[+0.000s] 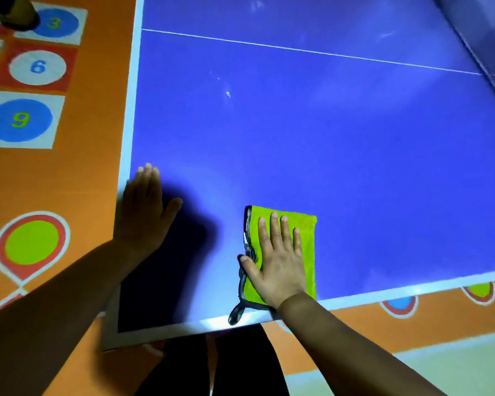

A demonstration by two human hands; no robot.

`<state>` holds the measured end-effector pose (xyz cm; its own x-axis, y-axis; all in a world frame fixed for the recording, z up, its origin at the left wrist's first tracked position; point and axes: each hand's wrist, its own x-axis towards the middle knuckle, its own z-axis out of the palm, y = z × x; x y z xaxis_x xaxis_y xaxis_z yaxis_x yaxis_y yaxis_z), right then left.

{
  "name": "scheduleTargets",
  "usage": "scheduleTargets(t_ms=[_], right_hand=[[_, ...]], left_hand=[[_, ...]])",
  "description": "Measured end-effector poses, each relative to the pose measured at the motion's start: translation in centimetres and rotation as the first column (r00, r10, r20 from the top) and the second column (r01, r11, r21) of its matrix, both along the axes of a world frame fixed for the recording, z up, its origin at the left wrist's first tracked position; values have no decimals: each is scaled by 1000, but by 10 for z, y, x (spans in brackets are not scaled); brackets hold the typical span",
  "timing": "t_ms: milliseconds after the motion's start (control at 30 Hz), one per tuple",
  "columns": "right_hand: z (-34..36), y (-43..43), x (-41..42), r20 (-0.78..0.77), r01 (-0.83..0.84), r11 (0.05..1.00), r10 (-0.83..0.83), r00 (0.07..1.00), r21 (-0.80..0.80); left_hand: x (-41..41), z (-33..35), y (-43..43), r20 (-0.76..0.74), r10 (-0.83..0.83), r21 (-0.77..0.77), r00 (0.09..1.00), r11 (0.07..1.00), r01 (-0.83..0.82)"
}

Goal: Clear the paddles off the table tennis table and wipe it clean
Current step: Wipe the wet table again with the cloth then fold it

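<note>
The blue table tennis table point(326, 138) fills most of the head view, with white edge lines and a white centre line. A folded green cloth point(305, 247) with a dark border lies flat near the table's near edge. My right hand point(277, 261) presses on the cloth with straight, spread fingers. My left hand point(145, 207) rests flat on the table at its near left corner, fingers straight, holding nothing. No paddles are in view.
The orange floor point(92, 138) to the left carries numbered squares 3, 6 and 9 and coloured pin shapes. A dark shoe or foot point(15, 15) shows at the top left. The net's edge point(486, 67) runs along the upper right.
</note>
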<state>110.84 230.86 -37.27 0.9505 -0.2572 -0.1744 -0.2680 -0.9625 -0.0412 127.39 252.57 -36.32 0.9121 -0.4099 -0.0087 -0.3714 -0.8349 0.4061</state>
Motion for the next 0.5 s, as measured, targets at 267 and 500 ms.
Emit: scheduleTargets(t_ms=[267, 500], right_hand=[[13, 35, -22, -99, 187, 976, -176, 979, 113], [1, 25, 0, -64, 51, 999, -50, 997, 15]], left_hand=[[-28, 9, 41, -107, 35, 28, 994, 999, -32], [26, 9, 23, -142, 5, 79, 990, 997, 6]])
